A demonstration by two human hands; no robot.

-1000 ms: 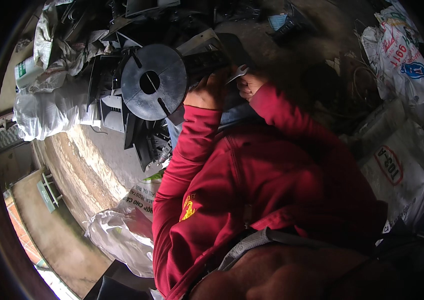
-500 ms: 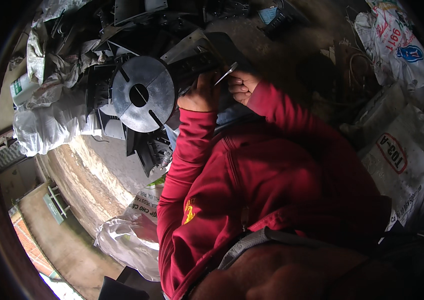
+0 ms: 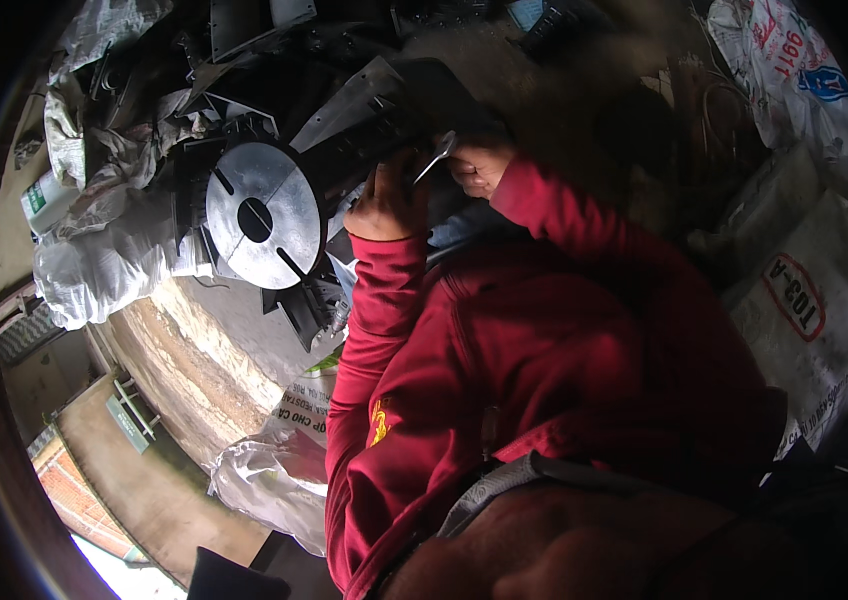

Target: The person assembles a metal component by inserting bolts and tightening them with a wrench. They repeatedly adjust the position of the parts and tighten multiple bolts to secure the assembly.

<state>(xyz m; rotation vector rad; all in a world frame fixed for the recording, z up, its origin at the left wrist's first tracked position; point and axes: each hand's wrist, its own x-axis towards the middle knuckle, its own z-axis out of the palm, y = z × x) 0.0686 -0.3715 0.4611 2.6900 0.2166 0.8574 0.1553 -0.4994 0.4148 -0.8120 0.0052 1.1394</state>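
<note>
- Right hand (image 3: 479, 165) pinches a small wrench (image 3: 436, 157), at one o'clock from the metal disc (image 3: 262, 215).
- Left hand (image 3: 389, 205) presses closed on the dark machine (image 3: 364, 120).
- Wrench engaged, work apparently midway; fastener hidden.

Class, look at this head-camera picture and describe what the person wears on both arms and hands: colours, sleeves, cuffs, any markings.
Both arms are covered by long red sleeves of a soft, sweatshirt-like top. The left sleeve ends in a ribbed cuff at the wrist and is creased along its length; the right sleeve is the same red. A small yellow emblem sits on the top near the left arm. The left hand and right hand are bare, without gloves.
</note>
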